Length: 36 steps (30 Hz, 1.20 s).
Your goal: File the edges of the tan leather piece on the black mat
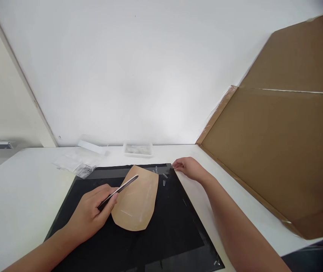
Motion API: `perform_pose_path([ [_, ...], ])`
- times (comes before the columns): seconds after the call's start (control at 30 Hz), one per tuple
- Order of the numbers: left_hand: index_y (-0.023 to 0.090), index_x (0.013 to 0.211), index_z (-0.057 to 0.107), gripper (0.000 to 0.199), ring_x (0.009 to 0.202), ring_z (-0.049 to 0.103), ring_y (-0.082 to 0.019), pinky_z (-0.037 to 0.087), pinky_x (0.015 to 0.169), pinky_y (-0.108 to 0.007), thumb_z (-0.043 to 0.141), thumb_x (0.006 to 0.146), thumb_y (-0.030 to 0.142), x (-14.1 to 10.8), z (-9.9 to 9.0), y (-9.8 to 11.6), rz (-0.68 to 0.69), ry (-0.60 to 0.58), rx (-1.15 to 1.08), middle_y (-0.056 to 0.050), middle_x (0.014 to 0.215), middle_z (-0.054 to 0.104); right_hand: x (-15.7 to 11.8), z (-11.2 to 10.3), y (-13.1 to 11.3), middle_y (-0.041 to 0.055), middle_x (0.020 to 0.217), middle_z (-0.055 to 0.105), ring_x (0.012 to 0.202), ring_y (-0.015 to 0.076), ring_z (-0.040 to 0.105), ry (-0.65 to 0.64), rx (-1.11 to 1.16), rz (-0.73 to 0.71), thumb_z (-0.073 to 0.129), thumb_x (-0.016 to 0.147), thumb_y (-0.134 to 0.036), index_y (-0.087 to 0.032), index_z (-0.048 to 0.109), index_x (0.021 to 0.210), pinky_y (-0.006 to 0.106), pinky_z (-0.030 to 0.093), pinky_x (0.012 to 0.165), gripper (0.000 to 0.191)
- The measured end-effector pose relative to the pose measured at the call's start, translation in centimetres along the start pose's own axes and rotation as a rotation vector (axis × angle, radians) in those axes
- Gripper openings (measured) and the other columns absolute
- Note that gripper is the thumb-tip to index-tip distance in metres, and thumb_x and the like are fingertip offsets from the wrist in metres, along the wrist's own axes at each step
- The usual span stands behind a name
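My left hand [93, 211] is closed around a slim, dark, pale-edged tool [121, 187] that looks like tweezers. Its tip points away to the right, above a tan, smooth, curved-edged sheet [135, 204]. That sheet lies on a black mat [172, 230]. Several small clear pieces [164, 183], shaped like false nail tips, lie beside the sheet's upper right edge. At the mat's far right corner is my right hand [188, 167], fingers pinched together. Whatever those fingertips hold, if anything, is too small to make out.
A clear plastic tray [138, 149] with small contents stands by the wall. Left of it are crumpled clear plastic bags [78, 164] and a white strip-like box [90, 146]. A large cardboard panel [277, 151] rises along the right side of the white table [14, 200].
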<state>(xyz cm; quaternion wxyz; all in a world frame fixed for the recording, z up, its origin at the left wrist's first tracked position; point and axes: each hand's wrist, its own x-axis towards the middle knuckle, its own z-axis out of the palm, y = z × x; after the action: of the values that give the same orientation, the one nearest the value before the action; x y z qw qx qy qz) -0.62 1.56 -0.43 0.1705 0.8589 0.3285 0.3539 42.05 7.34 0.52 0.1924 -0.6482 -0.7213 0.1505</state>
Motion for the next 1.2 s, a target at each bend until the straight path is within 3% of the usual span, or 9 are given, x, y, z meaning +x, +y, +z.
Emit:
perform_pose_path([
  [0.17, 0.022, 0.116, 0.069, 0.023, 0.081, 0.066, -0.017, 0.051, 0.072, -0.025, 0.050, 0.103, 0.023, 0.0, 0.0, 0.2, 0.007, 0.006, 0.003, -0.004, 0.092, 0.070, 0.0, -0.4, -0.6, 0.0081, 0.088, 0.076, 0.083, 0.0257, 0.069, 0.005, -0.119, -0.030, 0.065, 0.076, -0.006, -0.021, 0.080, 0.088, 0.034, 0.051, 0.075, 0.024],
  [0.3, 0.021, 0.114, 0.069, 0.022, 0.082, 0.066, -0.017, 0.051, 0.072, -0.026, 0.049, 0.103, 0.024, 0.1, -0.1, 0.3, 0.008, 0.014, -0.001, -0.005, 0.093, 0.070, -0.6, -0.8, -2.6, 0.0078, 0.097, 0.075, 0.091, 0.0240, 0.068, 0.044, -0.123, -0.103, 0.061, 0.089, -0.015, -0.023, 0.079, 0.096, 0.034, 0.052, 0.081, 0.021],
  [0.4, 0.021, 0.100, 0.069, 0.021, 0.077, 0.066, -0.016, 0.051, 0.069, -0.025, 0.050, 0.103, 0.027, 0.2, -0.2, 0.7, -0.023, 0.027, -0.013, -0.004, 0.088, 0.069, -1.3, -0.8, -4.9, 0.0060, 0.100, 0.074, 0.092, 0.0217, 0.069, 0.190, -0.094, -0.271, 0.056, 0.098, -0.025, -0.025, 0.077, 0.102, 0.033, 0.054, 0.081, 0.021],
  [0.53, 0.021, 0.080, 0.064, 0.031, 0.052, 0.058, -0.011, 0.044, 0.050, -0.022, 0.051, 0.102, 0.037, 0.1, 0.0, 1.4, -0.209, 0.039, -0.120, 0.001, 0.070, 0.061, -2.5, -0.3, -8.5, 0.0049, 0.100, 0.071, 0.085, 0.0175, 0.068, 0.480, -0.094, -0.513, 0.053, 0.103, -0.026, -0.026, 0.074, 0.106, 0.029, 0.053, 0.073, 0.021],
  [0.67, 0.021, 0.080, 0.063, 0.033, 0.040, 0.049, -0.007, 0.040, 0.043, -0.021, 0.052, 0.102, 0.043, -0.2, 0.4, 1.6, -0.363, 0.051, -0.293, 0.003, 0.069, 0.060, -4.0, 1.0, -12.3, 0.0036, 0.094, 0.071, 0.082, 0.0159, 0.067, 0.533, 0.005, -0.701, 0.059, 0.102, -0.026, -0.027, 0.072, 0.109, 0.027, 0.054, 0.070, 0.015],
  [0.83, 0.020, 0.081, 0.064, 0.033, 0.040, 0.048, -0.007, 0.040, 0.043, -0.021, 0.052, 0.102, 0.042, -0.1, 0.5, 1.7, -0.378, 0.067, -0.364, 0.003, 0.067, 0.060, -6.2, 3.5, -16.5, 0.0044, 0.096, 0.071, 0.084, 0.0165, 0.068, 0.494, -0.002, -0.715, 0.057, 0.101, -0.020, -0.027, 0.062, 0.135, 0.027, 0.055, 0.070, 0.034],
  [0.97, 0.020, 0.080, 0.064, 0.034, 0.041, 0.048, -0.008, 0.039, 0.043, -0.021, 0.052, 0.102, 0.042, 0.0, 0.4, 2.1, -0.387, 0.075, -0.377, 0.004, 0.064, 0.058, -6.9, 4.8, -17.9, 0.0021, 0.088, 0.073, 0.078, 0.0157, 0.070, 0.511, 0.124, -0.799, 0.064, 0.099, -0.020, -0.028, 0.067, 0.123, 0.027, 0.057, 0.070, 0.026],
  [1.07, 0.019, 0.081, 0.065, 0.034, 0.041, 0.049, -0.007, 0.040, 0.044, -0.021, 0.051, 0.102, 0.041, 0.0, 0.3, 2.4, -0.382, 0.066, -0.375, 0.003, 0.067, 0.059, -6.7, 5.4, -17.7, 0.0000, 0.084, 0.076, 0.074, 0.0147, 0.071, 0.512, 0.257, -0.760, 0.072, 0.095, -0.027, -0.027, 0.069, 0.101, 0.026, 0.058, 0.068, 0.007],
  [1.2, 0.019, 0.081, 0.065, 0.033, 0.043, 0.050, -0.007, 0.040, 0.043, -0.020, 0.051, 0.103, 0.040, -0.1, 0.4, 2.6, -0.342, 0.038, -0.361, 0.002, 0.072, 0.059, -6.3, 5.9, -17.1, -0.0017, 0.077, 0.076, 0.068, 0.0142, 0.071, 0.450, 0.333, -0.698, 0.076, 0.091, -0.039, -0.026, 0.064, 0.083, 0.025, 0.057, 0.063, 0.019],
])
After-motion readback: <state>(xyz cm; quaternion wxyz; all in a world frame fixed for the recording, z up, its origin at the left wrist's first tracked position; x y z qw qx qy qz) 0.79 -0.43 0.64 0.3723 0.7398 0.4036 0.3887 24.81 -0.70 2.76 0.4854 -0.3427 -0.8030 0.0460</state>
